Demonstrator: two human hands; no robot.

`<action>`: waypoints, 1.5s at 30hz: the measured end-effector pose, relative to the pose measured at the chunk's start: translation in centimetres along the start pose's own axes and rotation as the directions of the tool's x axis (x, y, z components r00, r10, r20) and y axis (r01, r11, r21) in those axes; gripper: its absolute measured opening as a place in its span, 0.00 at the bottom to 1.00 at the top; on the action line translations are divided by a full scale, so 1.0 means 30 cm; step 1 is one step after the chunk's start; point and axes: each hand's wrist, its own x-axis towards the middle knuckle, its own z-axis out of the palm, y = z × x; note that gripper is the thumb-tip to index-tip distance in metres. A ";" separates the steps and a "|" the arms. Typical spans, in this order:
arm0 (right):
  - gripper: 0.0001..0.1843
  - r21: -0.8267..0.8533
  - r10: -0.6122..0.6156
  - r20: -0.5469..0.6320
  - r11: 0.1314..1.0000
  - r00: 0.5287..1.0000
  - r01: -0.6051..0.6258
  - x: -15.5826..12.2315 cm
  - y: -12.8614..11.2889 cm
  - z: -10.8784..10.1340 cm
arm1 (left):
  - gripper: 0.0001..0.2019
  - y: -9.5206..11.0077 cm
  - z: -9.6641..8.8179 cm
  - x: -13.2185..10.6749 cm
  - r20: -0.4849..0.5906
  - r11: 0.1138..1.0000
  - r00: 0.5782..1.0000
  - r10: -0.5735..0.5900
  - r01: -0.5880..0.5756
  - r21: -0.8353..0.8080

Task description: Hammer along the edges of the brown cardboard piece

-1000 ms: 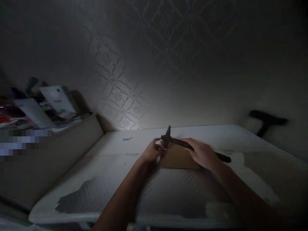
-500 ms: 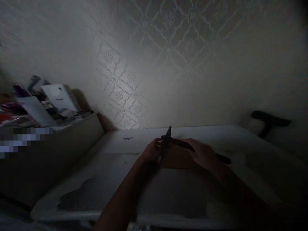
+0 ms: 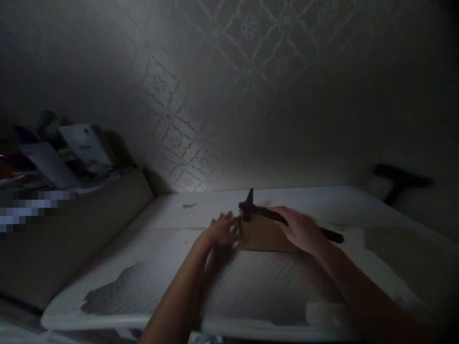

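Note:
My right hand [image 3: 301,229] is wrapped round the handle of a dark hammer [image 3: 268,213], whose end sticks out to the right behind the hand. The hammer's head, with one pointed end turned up, hangs over the left edge of a flat brown board [image 3: 267,234]. That board lies on the worn white table [image 3: 161,248]. Beside its left edge is my left hand [image 3: 225,230], fingers spread and thumb by the board's corner. No object shows in the left hand. The light is dim, and the board's right end is hidden by my right hand.
Several small dark pieces [image 3: 189,206] lie at the back left of the table. A cabinet [image 3: 107,210] on the left carries a white box [image 3: 86,143] and clutter. A dark T-shaped thing [image 3: 401,179] stands at the right. Patterned wallpaper [image 3: 251,71] rises behind.
My left hand has drawn back from the hammer's head down and to the left, its fingers now spread. My right hand and the hammer have barely moved. The table looks lighter.

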 end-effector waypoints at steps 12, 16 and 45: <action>0.22 -0.010 -0.018 -0.063 1.000 0.998 0.017 -0.001 0.009 0.007 | 0.44 0.029 -0.014 -0.009 0.204 0.946 0.975 -0.090 0.020 0.324; 0.22 -0.023 -0.022 -0.058 1.000 0.998 0.021 -0.003 0.009 0.008 | 0.44 0.041 -0.015 -0.015 0.209 0.931 0.972 -0.112 0.029 0.363; 0.20 0.009 -0.013 -0.027 1.000 1.000 0.013 -0.003 0.019 0.014 | 0.41 0.055 -0.008 -0.022 0.194 0.929 0.974 -0.119 0.040 0.369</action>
